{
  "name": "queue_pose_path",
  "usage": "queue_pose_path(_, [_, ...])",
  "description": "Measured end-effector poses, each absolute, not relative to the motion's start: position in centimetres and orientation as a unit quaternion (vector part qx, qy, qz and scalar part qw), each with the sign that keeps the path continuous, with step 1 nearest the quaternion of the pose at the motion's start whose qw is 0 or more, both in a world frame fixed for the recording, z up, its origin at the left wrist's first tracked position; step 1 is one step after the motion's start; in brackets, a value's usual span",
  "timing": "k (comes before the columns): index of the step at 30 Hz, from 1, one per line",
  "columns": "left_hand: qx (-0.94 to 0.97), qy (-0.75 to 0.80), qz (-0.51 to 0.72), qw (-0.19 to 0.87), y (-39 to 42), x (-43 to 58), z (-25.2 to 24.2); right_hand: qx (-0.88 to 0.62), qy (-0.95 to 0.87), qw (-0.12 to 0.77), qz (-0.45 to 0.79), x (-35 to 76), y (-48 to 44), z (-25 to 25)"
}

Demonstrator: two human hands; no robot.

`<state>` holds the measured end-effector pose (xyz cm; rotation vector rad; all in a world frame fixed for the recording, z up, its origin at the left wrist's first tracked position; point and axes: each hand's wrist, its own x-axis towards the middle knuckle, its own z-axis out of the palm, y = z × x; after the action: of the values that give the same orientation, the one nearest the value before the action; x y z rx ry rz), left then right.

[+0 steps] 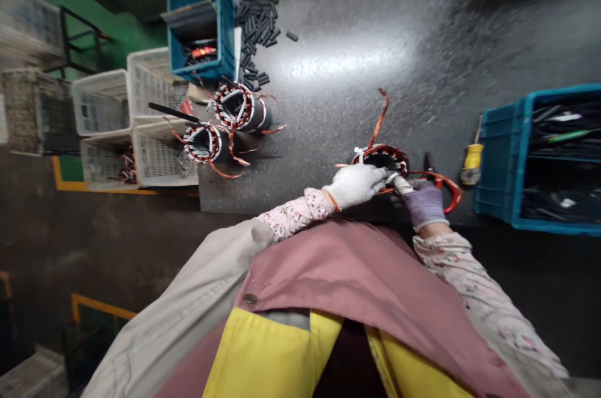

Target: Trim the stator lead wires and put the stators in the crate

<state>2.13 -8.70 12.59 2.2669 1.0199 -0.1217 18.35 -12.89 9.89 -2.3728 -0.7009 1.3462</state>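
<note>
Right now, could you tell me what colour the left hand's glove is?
White; the head view shows it best, on the left hand.

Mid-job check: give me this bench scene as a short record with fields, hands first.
left hand: white glove, gripping the rim of the stator
right hand: purple glove, fingertips at a small white piece beside the stator; grip unclear
stator: copper windings, red leads trailing, lies on the dark bench
spare stators: two, far left on the bench, apart from both hands
black sleeves: loose pile beside the blue crate
right side: second blue crate, yellow object against it
</note>
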Motion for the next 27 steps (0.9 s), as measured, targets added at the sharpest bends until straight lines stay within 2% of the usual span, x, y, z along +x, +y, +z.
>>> queue_pose_path(4, [0.907, 0.342, -0.009, 0.246, -5.6, 3.3, 12.7, -0.813, -0.243, 0.199, 0.49, 18.5, -12.9, 9.2])
queue_pose_path(7, [0.951, 0.238, -0.027, 0.196, -2.9, 5.0, 11.7, -0.787, -0.228, 0.24, 0.521, 18.5, -13.4, 8.9])
queue_pose_path(12, [0.962, 0.164, -0.07, 0.208, -1.0, 6.0, 9.8, -0.755, -0.224, 0.261, 0.558, 17.8, -13.5, 8.8])
queue_pose_path(16, [0.937, 0.245, -0.085, 0.234, -1.5, 4.8, 9.5, -0.755, -0.292, 0.227, 0.542, 18.2, -11.1, 9.1])
queue_pose_path(22, [0.802, 0.535, -0.019, 0.263, -2.6, 0.8, 10.1, -0.73, -0.431, 0.193, 0.494, 19.1, -8.2, 9.3])
queue_pose_path(24, [0.808, 0.527, -0.015, 0.264, -2.9, -0.4, 10.6, -0.739, -0.461, 0.155, 0.466, 18.2, -8.8, 9.3])
queue_pose_path(27, [0.875, 0.424, -0.06, 0.228, -2.9, -0.7, 11.3, -0.733, -0.526, 0.066, 0.427, 15.9, -10.2, 9.6])
